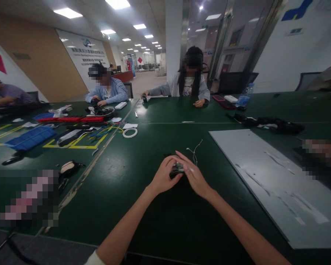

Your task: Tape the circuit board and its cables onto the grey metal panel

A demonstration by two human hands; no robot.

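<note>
Both my hands meet over the green table [121,184], around a small dark device [178,168] that looks like it has a circuit board on its face. My left hand [163,175] curls round its left side, thumb below and fingers on top. On the right side, my right hand [195,178] closes against it with fingers reaching over the top edge. Much of the device is hidden by my fingers. Thin grey and white wires [194,151] stick out just beyond my right hand and lie on the table.
A grey-white panel [264,176] lies at the right. To the left are a white tape ring [130,133], coloured wires [106,131], a blue tray [30,138] and a red strip [71,119]. Across the table sit co-workers, one with a hand on a small black object [144,98]. A water bottle [245,95] stands at back right.
</note>
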